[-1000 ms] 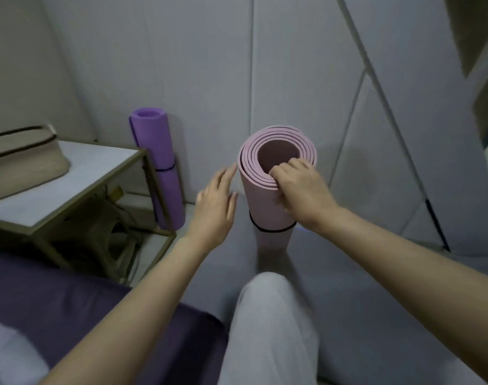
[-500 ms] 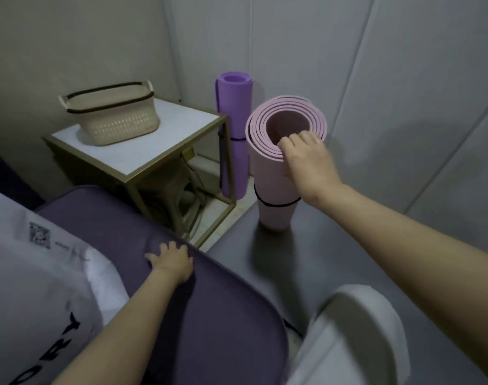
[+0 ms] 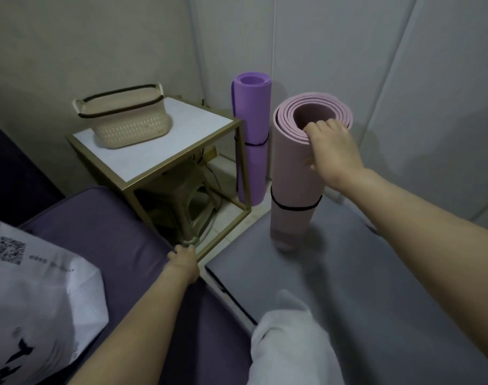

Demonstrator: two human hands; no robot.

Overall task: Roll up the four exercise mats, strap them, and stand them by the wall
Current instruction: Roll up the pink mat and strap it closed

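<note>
Right hand (image 3: 333, 147) is holding the pink mat (image 3: 290, 173) at its top end. The fingers (image 3: 317, 126) are hooking over the rolled rim into the hollow core and the thumb is pressing on the outer wall, so the grip is closing on the roll's layers. The pink mat is rolled and standing upright on a grey mat (image 3: 362, 273) that is lying flat on the floor, close to the wall (image 3: 390, 65). A black strap (image 3: 293, 208) is circling its lower part.

Just beside it, to the left and not touching, a purple mat (image 3: 251, 115) is standing upright in the corner against the wall. It is also rolled, with its own thin black band (image 3: 255, 144) round the middle, and the gold leg of the desk (image 3: 154, 154) is crossing in front of it.

Left hand (image 3: 183, 255) is resting on the edge of a dark purple cushion (image 3: 106, 240). The fingers are sitting right at the rim, and I can't tell whether this grip is curling round the edge or lying flat.

The desk is carrying a beige perforated basket (image 3: 126, 123) with dark trim, and a stool (image 3: 187, 195) is sitting under it. A white bag (image 3: 34, 295) with a QR code is lying on the cushion at lower left. The person's knee in white trousers (image 3: 290, 343) is showing at the bottom.
</note>
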